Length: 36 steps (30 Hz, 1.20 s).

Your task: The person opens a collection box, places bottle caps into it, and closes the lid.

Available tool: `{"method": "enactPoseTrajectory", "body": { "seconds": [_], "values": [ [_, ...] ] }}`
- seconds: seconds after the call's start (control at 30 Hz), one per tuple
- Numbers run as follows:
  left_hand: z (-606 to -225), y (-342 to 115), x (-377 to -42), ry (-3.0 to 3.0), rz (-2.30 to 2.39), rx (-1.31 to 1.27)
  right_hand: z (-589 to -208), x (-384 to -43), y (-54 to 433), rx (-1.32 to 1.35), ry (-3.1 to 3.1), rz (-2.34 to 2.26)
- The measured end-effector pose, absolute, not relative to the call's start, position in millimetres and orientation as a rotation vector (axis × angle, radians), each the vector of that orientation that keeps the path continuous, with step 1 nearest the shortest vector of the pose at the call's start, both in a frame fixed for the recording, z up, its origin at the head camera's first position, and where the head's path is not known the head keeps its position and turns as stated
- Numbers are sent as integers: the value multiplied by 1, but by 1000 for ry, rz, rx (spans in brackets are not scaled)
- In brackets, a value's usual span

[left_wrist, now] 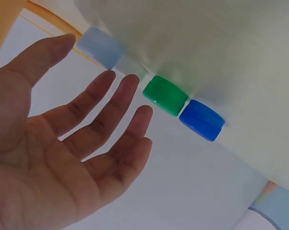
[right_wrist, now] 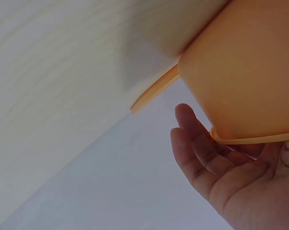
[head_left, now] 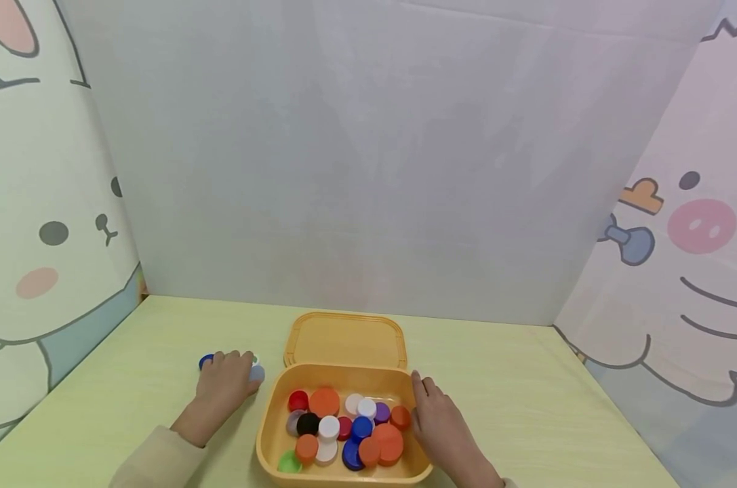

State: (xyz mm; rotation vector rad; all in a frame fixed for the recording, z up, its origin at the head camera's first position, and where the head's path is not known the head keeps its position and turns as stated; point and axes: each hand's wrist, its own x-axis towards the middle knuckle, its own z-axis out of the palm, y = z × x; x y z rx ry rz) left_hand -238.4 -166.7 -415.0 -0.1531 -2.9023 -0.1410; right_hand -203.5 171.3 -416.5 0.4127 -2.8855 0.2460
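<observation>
A yellow plastic box (head_left: 264,434) holds several bottle caps, orange, red, white, blue, black, purple and green. My right hand (head_left: 444,430) holds its right rim; in the right wrist view the fingers (right_wrist: 197,165) lie outside the wall (right_wrist: 240,72), the thumb hidden. To the box's left, my left hand (head_left: 224,386) hovers over a row of caps on the table. The left wrist view shows its fingers spread and loosely bent beside a blue cap (left_wrist: 202,120), a green cap (left_wrist: 166,95), a whitish cap (left_wrist: 130,67) and a light blue cap (left_wrist: 101,47). Nothing is gripped there.
Behind the box lies its yellow lid (head_left: 346,339), close against the far rim. The pale wooden table (head_left: 496,379) ends at a grey backdrop (head_left: 356,169). Cartoon-printed cloths (head_left: 45,224) hang on both sides.
</observation>
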Motion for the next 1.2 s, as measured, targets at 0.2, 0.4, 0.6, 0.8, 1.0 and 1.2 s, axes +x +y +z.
{"method": "enactPoseTrajectory", "body": {
  "seconds": [0.2,0.4,0.6,0.8,1.0,1.2],
  "values": [
    [-419,-168,-242,-2926,-159,-134,-417,-204,171,410,-2893,252],
    [-421,-167,-242,-2929,-160,-130,-418,-204,171,413,-2894,246],
    [-420,-167,-241,-2902,-158,-143,-418,-202,171,428,-2860,232],
    [-417,-169,-239,-2888,-126,-144,-419,-203,172,441,-2824,222],
    [-413,-169,-235,-2803,-89,-177,-419,-203,172,442,-2825,215],
    [-404,-166,-232,-2707,-79,-205,-418,-203,172,441,-2827,213]
  ]
}}
